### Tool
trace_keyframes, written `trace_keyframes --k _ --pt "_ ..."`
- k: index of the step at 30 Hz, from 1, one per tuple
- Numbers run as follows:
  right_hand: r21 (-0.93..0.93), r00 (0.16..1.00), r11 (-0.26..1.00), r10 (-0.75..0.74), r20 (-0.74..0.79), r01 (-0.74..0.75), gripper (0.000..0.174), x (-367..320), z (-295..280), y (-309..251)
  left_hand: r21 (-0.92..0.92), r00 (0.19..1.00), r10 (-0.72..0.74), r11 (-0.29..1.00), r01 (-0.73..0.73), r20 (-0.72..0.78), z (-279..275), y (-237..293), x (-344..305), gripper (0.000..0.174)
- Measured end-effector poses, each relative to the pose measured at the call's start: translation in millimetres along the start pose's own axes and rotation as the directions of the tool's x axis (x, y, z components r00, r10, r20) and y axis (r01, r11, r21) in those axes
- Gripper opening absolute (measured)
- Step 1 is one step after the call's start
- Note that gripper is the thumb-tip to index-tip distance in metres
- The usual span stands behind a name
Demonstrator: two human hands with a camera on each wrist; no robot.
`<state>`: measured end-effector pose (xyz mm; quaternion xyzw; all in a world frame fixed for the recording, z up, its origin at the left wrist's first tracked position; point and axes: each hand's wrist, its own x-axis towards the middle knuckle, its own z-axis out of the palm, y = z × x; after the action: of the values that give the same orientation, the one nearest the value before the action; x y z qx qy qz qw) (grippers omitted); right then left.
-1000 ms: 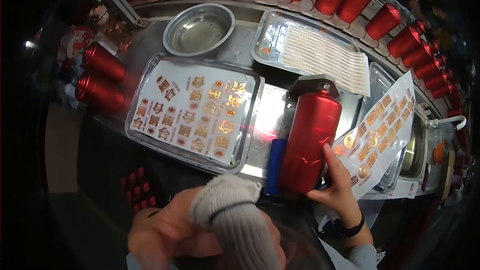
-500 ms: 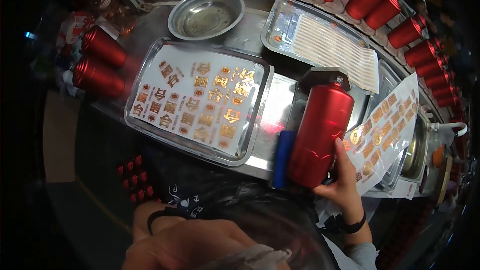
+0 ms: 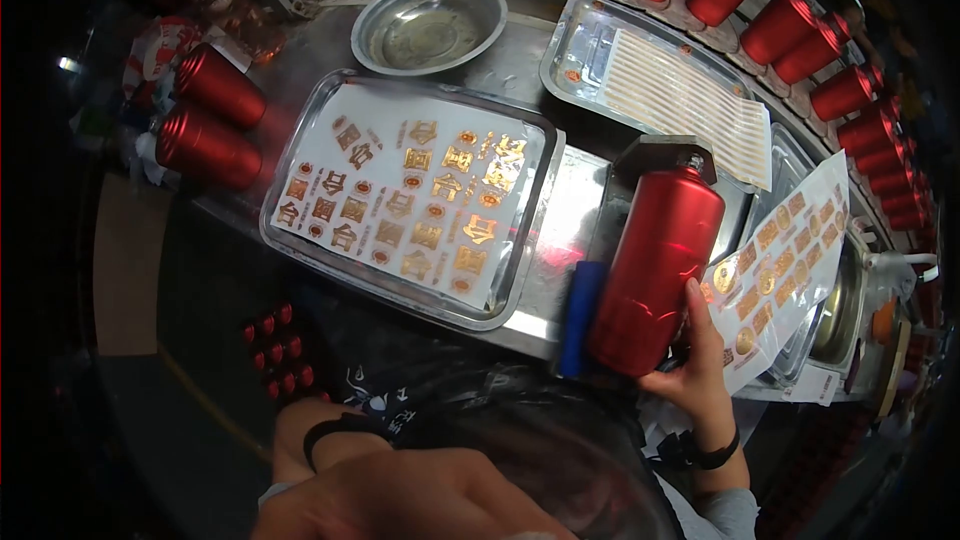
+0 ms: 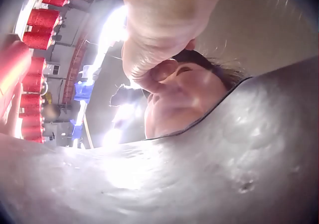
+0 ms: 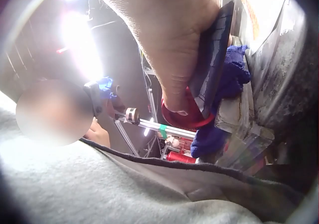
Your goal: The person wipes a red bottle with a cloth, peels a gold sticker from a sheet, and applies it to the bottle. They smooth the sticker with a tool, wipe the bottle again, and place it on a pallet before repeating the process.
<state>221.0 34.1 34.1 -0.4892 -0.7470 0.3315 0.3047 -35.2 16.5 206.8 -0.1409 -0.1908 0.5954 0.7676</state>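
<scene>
A red metal bottle (image 3: pixel 660 270) lies tilted on a dark stand (image 3: pixel 650 155), its narrow neck away from me. My right hand (image 3: pixel 697 365) grips it near the base, thumb and finger spread along the lower side. In the right wrist view that hand (image 5: pixel 174 40) is beside the dark support, with some red of the bottle showing. My left hand (image 3: pixel 410 500) is raised close to the head camera, back of the hand upward and fingers cut off by the frame. The left wrist view shows this hand (image 4: pixel 164 25) bent in front of the face; what its fingers hold is hidden.
Left of the stand is a metal tray (image 3: pixel 522 305) with a sheet of gold stickers. A second sticker sheet (image 3: pixel 800 260) leans at right. Behind are a steel bowl (image 3: pixel 490 5) and a tray (image 3: pixel 560 70) with a striped sheet. Red bottles (image 3: pixel 210 145) lie at left; others line the back.
My left hand has moved nearer the camera, and the white knitted cloth on it has almost left the head view. The view has shifted slightly. My right hand keeps hold of the bottle.
</scene>
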Motion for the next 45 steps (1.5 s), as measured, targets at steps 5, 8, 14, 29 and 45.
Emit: trace_keyframes --k 5,8,14,29,45 --pt "0.052 0.997 0.996 0.073 0.02 -0.074 0.107 -3 1 -1 -0.037 0.977 -0.021 0.999 0.013 -0.212 19 2 2 0.019" --pt "0.041 0.998 0.997 0.06 0.003 -0.06 0.106 -4 3 3 0.207 0.991 -0.078 0.973 0.1 -0.109 1 21 -12 0.023" --pt "0.0 0.998 0.998 0.062 0.012 -0.062 0.104 -3 1 3 0.814 0.991 0.028 0.574 0.094 -0.134 -42 117 11 0.036" --pt "0.024 1.0 1.0 0.001 -0.012 0.0 0.111 0 7 3 0.871 0.771 0.583 0.485 -0.076 -0.257 -77 234 -16 0.022" --pt "0.0 0.999 1.0 -0.023 -0.03 0.023 0.113 -2 12 7 0.995 0.718 0.69 0.062 0.076 -0.098 -67 249 -19 0.055"
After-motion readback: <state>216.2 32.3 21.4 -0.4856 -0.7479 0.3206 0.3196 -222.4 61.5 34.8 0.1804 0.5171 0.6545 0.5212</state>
